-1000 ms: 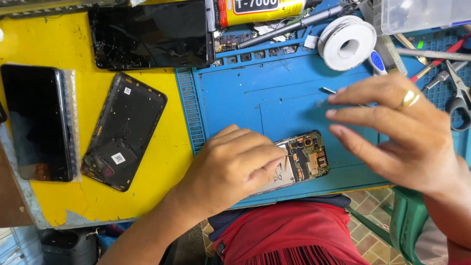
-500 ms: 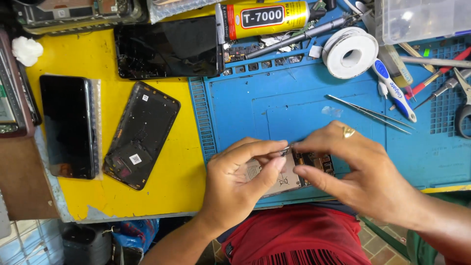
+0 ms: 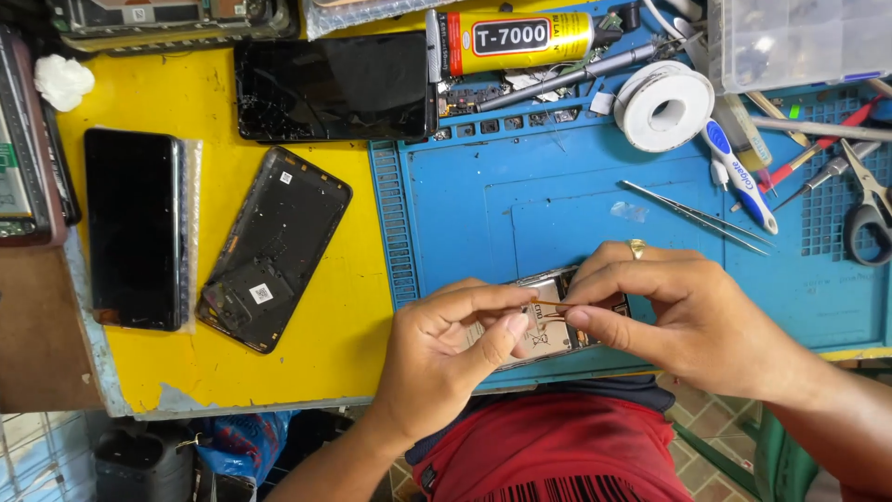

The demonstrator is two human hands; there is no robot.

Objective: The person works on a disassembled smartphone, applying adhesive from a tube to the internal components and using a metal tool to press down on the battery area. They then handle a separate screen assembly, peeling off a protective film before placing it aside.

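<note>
Opened phone (image 3: 548, 325) sits low center on the blue mat (image 3: 576, 214), and both hands are on it: left hand (image 3: 446, 363) and right hand (image 3: 688, 316) pinch what looks like a thin flex strip (image 3: 548, 304) between their fingertips. Tweezers (image 3: 697, 216) lie just above on the mat, a black back cover (image 3: 274, 246) off left on the yellow surface (image 3: 353, 307).

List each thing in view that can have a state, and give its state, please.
opened phone: back off, insides showing, flat on the blue mat
left hand: pinching a thin strip over the phone
right hand: pinching the same strip
back cover: detached, inner side up
cracked screen: dark
tweezers: lying unused
glue tube: capped, lying on its side
scissors: closed
</note>
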